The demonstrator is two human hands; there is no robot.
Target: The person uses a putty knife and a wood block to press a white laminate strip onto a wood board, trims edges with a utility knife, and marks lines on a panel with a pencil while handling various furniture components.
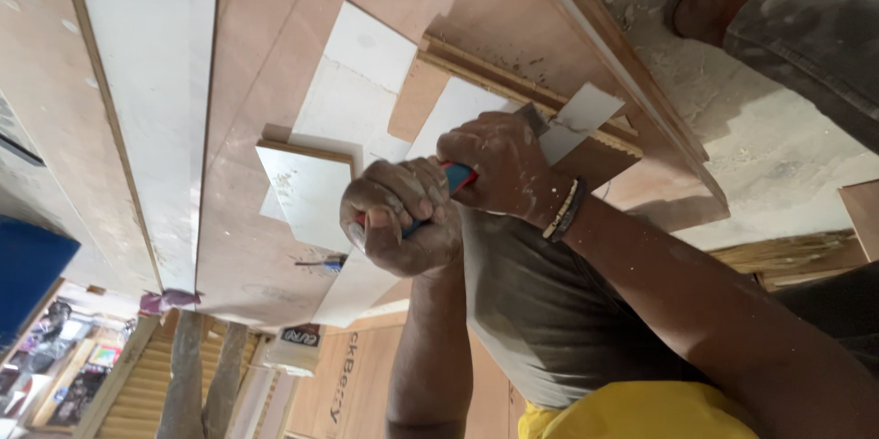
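Note:
Both my hands grip one chisel point(458, 178) with a red and blue handle. My left hand point(403, 215) wraps the butt end of the handle. My right hand point(499, 169), with a band at the wrist, holds it nearer the grey blade point(531, 116). The blade tip rests against a white laminate piece point(449, 109) that lies on a wooden strip point(513, 82) over a brown plywood sheet point(265, 64). A square white-faced offcut point(307, 192) lies just left of my left hand. Dust covers both hands.
A long white board point(156, 82) runs along the left. A small blue-handled tool point(325, 263) lies on the plywood below the offcut. A dusty floor point(778, 155) and a leg in grey trousers point(806, 27) are at the right. My grey-clad knee point(549, 311) is under my arms.

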